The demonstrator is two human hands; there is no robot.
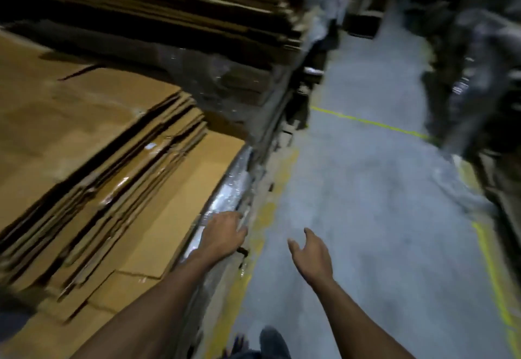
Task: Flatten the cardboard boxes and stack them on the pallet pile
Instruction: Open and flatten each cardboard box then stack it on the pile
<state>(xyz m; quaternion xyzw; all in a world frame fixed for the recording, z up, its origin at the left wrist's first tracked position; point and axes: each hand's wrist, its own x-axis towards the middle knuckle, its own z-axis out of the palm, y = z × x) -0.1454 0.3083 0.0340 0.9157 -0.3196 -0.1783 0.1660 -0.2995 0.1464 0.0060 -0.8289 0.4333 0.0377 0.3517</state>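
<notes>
No legible text, label, brand or number anywhere. Flattened cardboard (93, 144) at left shows blank faces; frame motion-blurred. Yellow floor line (369, 123), centre right, carries no lettering.

Flattened cardboard boxes (93, 161), brown and taped in spots, lie fanned in overlapping layers to my left, edges stepped and uneven. They sit on the pallet pile (225, 201), whose side is wrapped in shiny plastic film.
</notes>
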